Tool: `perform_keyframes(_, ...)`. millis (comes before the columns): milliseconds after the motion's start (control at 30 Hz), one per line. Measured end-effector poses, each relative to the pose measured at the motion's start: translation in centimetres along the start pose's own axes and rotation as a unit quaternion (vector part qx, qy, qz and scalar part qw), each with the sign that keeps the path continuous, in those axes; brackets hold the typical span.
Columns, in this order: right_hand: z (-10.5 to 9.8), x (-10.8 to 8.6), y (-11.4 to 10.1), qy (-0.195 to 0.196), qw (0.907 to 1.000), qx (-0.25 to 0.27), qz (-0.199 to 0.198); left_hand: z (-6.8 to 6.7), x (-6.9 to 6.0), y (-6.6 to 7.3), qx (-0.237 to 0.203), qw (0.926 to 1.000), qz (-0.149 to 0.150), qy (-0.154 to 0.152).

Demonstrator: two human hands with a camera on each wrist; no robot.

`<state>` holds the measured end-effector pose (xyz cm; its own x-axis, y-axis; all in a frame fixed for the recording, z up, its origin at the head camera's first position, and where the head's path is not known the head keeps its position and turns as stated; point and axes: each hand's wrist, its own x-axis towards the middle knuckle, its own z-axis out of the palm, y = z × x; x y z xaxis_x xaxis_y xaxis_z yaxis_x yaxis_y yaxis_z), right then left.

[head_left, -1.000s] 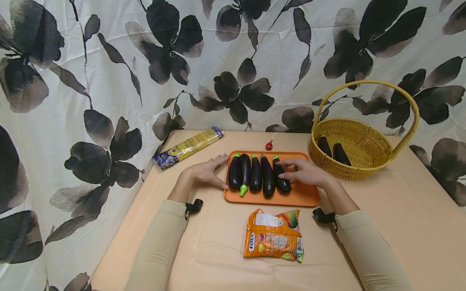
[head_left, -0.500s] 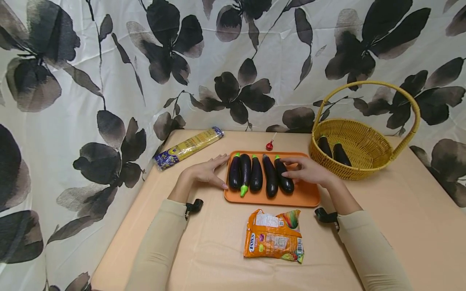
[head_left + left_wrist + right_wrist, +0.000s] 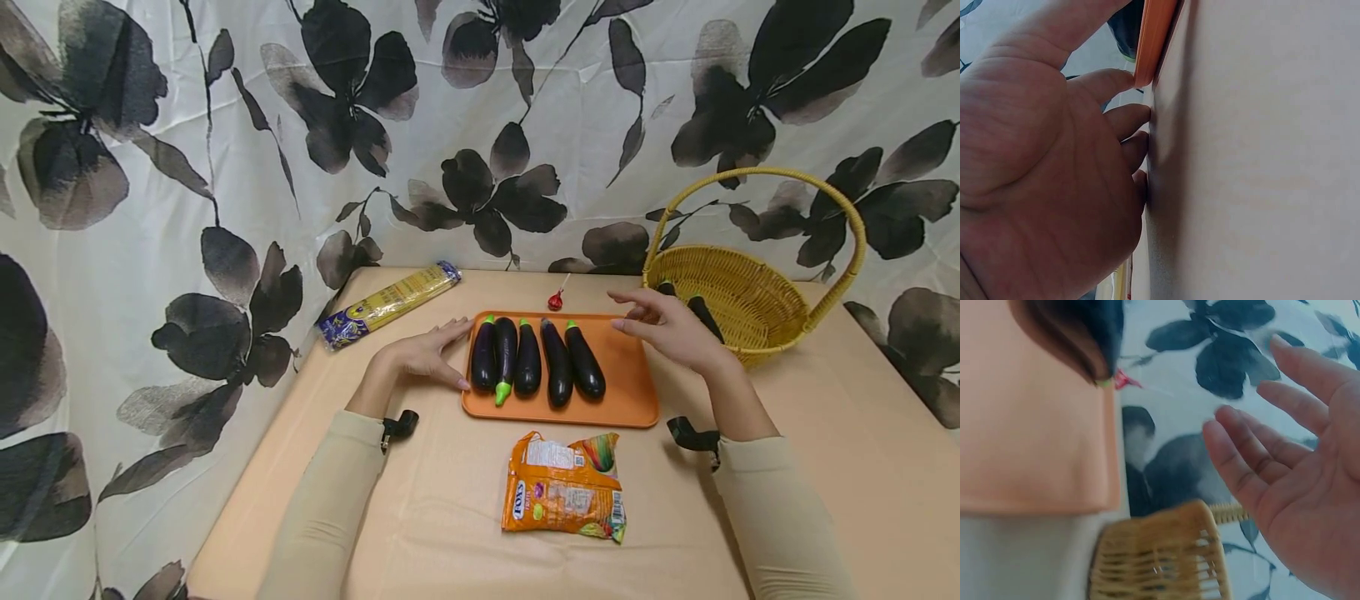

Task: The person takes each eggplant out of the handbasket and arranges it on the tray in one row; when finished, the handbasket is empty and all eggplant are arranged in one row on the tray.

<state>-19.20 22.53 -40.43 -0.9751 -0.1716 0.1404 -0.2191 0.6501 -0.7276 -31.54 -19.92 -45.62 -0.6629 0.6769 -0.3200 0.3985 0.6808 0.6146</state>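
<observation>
Several dark eggplants (image 3: 527, 360) lie side by side on the left and middle of an orange tray (image 3: 626, 392). My left hand (image 3: 423, 357) rests at the tray's left edge; its thumb and fingers touch the rim in the head view, and in the left wrist view its fingers (image 3: 1129, 122) reach down to the table. My right hand (image 3: 675, 329) is raised above the tray's right end, close to the wicker basket (image 3: 757, 292), and holds nothing. Two more eggplants (image 3: 703, 317) lie in the basket, partly hidden behind that hand.
An orange candy bag (image 3: 566, 487) lies in front of the tray. Behind the tray is a red lollipop (image 3: 555, 301). A long yellow and blue packet (image 3: 390, 304) sits at the back left. A floral cloth (image 3: 480, 125) hangs behind the table.
My right hand first shifted the two rightmost eggplants slightly right on the tray, then let go and moved up and right toward the basket. My left hand stayed put.
</observation>
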Motion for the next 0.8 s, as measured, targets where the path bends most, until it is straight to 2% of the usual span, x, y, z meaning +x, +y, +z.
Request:
perform_keyframes(133, -1.3, -0.5, 0.4, 0.061, 0.9981, 0.01, 0.002, -0.1, -0.1, 0.1, 0.002, 1.0, 0.002, 0.0)
perform_keyframes(267, -2.5, -0.9, 1.0, 0.092, 0.9955, 0.007, 0.02, -0.1, -0.1, 0.2, 0.004, 1.0, 0.0, 0.0)
perform_keyframes(400, -3.5, -1.4, 1.8, 0.102, 0.9937, -0.018, 0.043, -0.1, -0.1, 0.2, 0.001, 1.0, -0.001, 0.0)
perform_keyframes(533, -4.2, -1.8, 2.6, 0.109, 0.9921, -0.04, 0.047, -0.1, 0.0, 0.3, 0.0, 1.0, -0.001, 0.001)
perform_keyframes(700, -4.8, -2.0, 3.9, 0.11, 0.9916, -0.048, 0.048, 0.0, 0.1, 0.2, 0.006, 1.0, 0.002, 0.001)
perform_keyframes(800, -5.2, -2.0, 4.5, 0.103, 0.9912, -0.05, 0.067, 0.0, 0.0, 0.1, 0.01, 0.9999, 0.002, 0.002)
